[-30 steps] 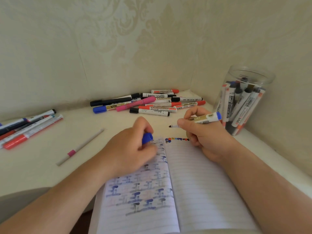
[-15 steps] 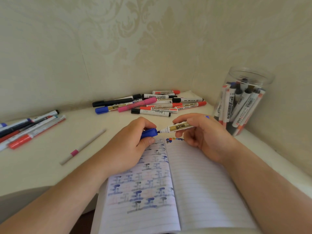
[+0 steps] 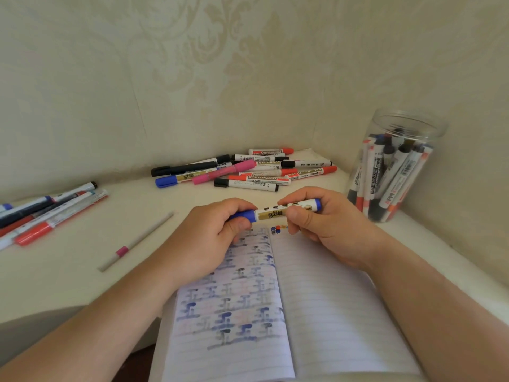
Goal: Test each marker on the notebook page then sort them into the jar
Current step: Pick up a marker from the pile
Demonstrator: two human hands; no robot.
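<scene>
While both hands hold it above the top edge of the open notebook (image 3: 316, 299), the blue marker (image 3: 278, 212) lies nearly level, its long axis running left to right with the right end tipped slightly up. The left hand (image 3: 209, 238) curls its fingers and thumb round the blue cap (image 3: 243, 215), which sits on the marker's left end; the right hand (image 3: 322, 224) pinches the gold-labelled barrel, the blue butt end showing just past its fingers. Small blue and red test dots (image 3: 276, 229) sit at the top of the right page, and the left page is covered with blue and dark smudged marks. Near the desk's right edge, by the wall, stands a clear jar (image 3: 396, 166), open at the top, with many markers leaning upright inside; their labels are too small to read. Toward the back corner of the desk (image 3: 82, 271) lies a loose pile of markers (image 3: 245, 172), some reading "WHITEBOARD". A thin white pen with a pink band (image 3: 135, 242) lies slantwise left of the hands, and another bunch of markers (image 3: 46, 213) rests at the desk's left edge.
</scene>
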